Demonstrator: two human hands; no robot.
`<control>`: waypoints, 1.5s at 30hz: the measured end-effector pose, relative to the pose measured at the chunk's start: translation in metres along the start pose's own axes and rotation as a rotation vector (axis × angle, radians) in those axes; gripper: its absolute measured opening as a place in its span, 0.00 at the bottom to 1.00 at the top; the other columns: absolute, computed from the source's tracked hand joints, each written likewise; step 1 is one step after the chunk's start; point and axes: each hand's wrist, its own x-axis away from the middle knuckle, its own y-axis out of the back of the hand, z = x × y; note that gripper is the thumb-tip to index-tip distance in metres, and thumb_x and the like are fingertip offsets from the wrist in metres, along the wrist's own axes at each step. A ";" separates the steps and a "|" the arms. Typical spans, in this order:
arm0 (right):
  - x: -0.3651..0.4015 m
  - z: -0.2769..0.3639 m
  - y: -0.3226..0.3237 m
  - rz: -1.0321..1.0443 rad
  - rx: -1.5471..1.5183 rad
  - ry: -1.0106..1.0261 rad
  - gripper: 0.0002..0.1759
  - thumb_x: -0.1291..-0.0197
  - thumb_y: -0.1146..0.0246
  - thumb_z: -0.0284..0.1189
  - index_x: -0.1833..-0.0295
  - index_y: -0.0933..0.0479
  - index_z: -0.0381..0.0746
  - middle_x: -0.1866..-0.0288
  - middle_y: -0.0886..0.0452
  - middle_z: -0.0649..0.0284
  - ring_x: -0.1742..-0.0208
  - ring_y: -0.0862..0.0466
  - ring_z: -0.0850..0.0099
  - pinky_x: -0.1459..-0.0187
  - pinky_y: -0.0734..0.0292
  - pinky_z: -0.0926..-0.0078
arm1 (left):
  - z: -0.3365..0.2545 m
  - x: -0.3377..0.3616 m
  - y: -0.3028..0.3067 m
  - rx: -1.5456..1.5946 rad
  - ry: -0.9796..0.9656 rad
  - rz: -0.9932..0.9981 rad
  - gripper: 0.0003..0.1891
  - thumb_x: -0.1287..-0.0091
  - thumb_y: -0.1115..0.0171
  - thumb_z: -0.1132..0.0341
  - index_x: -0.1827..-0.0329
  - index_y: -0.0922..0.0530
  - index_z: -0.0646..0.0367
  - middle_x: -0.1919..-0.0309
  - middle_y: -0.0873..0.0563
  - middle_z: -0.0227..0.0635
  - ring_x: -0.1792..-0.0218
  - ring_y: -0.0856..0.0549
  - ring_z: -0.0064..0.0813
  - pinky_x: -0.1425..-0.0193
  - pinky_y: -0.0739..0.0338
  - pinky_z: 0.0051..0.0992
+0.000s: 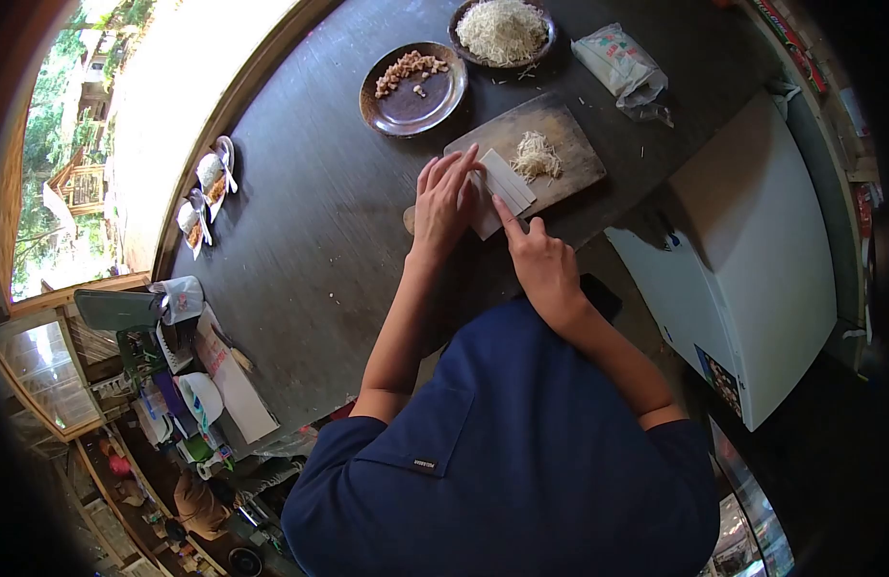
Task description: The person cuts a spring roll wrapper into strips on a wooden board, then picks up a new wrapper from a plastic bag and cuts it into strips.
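A pale, flat slab [508, 180] with parallel cut lines lies on a wooden cutting board [577, 154]. My left hand [444, 204] rests on the slab's left side, its fingers stretched out and fairly close together. From the lower right, my right hand [542, 258] is closed around a knife, most of which is hidden. Its index finger points forward along the knife, over the slab's near edge. Just beyond the slab, a small heap of thin pale shreds [538, 157] sits on the board.
Beyond the board stand a brown plate [413, 117] with small diced brown pieces and a bowl [454, 38] heaped with pale shreds. A plastic-wrapped packet [621, 65] lies at right. Two dishes of food [212, 173] stand by the window. A white appliance [752, 260] adjoins the dark table [310, 260].
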 end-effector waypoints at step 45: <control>0.081 -0.069 0.011 -0.243 -0.662 -0.094 0.32 0.23 0.34 0.33 0.16 0.28 0.61 0.66 0.18 0.53 0.61 0.12 0.50 0.57 0.17 0.53 | -0.016 -0.027 0.017 0.034 -0.013 0.140 0.36 0.36 0.25 0.65 0.22 0.22 0.49 0.31 0.15 0.37 0.28 0.19 0.40 0.18 0.30 0.43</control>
